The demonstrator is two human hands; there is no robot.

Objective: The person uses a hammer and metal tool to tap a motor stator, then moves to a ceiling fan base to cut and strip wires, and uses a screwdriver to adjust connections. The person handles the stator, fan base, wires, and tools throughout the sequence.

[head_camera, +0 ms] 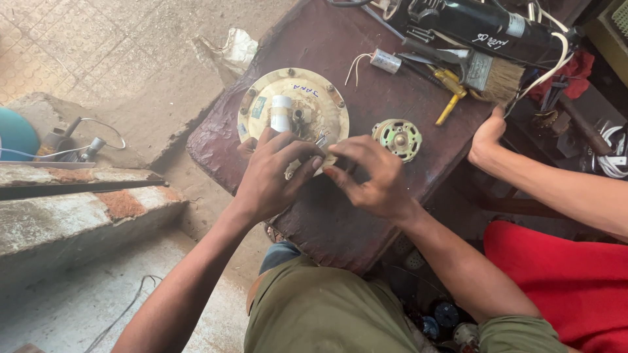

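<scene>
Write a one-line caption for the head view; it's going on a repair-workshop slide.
Both hands, left and right, pinch wires on a round cream housing beside a small motor.

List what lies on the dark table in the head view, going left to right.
Round cream plate with a white capacitor → left hand → right hand → small motor → yellow tool → paintbrush → another person's hand at the table's right edge.
</scene>
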